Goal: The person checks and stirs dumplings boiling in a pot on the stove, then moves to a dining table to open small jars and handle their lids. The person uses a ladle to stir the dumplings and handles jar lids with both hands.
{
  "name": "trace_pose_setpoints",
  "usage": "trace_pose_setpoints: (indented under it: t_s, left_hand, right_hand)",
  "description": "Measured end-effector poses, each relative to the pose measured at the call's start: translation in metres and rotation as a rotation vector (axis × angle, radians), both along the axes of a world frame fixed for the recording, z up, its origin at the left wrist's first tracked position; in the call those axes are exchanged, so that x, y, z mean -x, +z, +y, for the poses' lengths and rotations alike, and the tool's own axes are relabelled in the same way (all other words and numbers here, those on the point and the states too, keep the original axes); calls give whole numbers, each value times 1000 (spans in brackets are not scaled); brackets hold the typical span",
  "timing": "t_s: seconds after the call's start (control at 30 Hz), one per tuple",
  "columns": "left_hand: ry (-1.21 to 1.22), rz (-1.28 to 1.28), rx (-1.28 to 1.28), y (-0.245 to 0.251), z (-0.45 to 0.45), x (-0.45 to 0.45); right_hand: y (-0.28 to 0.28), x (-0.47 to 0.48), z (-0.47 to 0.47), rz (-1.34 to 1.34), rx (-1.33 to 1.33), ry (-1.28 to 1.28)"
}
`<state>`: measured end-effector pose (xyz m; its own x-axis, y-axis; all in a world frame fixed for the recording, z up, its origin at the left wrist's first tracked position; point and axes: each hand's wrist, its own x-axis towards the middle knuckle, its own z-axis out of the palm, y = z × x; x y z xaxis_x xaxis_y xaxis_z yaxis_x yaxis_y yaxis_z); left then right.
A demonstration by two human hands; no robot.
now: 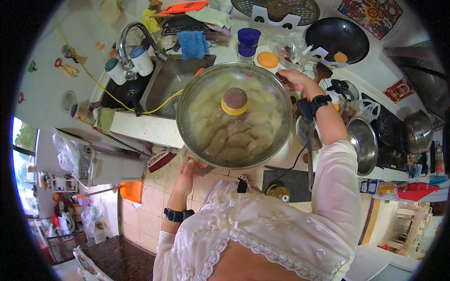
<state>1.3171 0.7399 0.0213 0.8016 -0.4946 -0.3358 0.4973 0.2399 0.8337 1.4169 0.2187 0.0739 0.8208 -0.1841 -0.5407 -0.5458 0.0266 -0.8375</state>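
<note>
A wide pan with a steel-rimmed glass lid is held out in front of my chest, near the sink and counter edge. The lid's brown and yellow knob is in its middle. Through the fogged glass, pale dumpling-like pieces of food are visible. My left hand grips a handle at the pan's near left side. At the far right rim, my right hand is closed around the opposite side, its fingers partly hidden. The pan's underside is out of sight.
A steel sink with a curved faucet lies at left, crossed by a yellow hose. A purple-lidded cup, black wok and steel bowl stand on the counter. An open-topped bin is low at left.
</note>
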Motion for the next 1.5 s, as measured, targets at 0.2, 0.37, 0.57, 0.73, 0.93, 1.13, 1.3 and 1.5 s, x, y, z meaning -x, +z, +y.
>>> trace_pose_setpoints:
  t_s: [0.2, 0.37, 0.57, 0.73, 0.93, 1.13, 1.3, 1.5]
  left_hand:
    - [26, -90, -119, 1, -2, -3]
    - [5, -98, -179, 11, -2, -5]
    - [12, -132, -172, 23, -10, -14]
    - [26, -90, -280, 24, -9, -21]
    - [17, -114, -241, 25, -11, -25]
    - [28, -117, -191, 25, -11, -25]
    - [-6, -75, -233, 29, -9, -26]
    - [-10, -79, -69, 19, -9, -25]
  right_hand:
    - [-15, -12, 6, -57, 135, 111]
    - [-22, -11, 4, -63, 235, 139]
    - [-21, 2, -4, -3, 287, 135]
    - [-13, 23, -6, 28, 241, 109]
    - [-18, 31, -12, 17, 213, 94]
    - [-16, 38, -11, -20, 182, 76]
    - [-1, 42, -5, -3, 313, 154]
    - [46, 80, 9, -149, 497, 30]
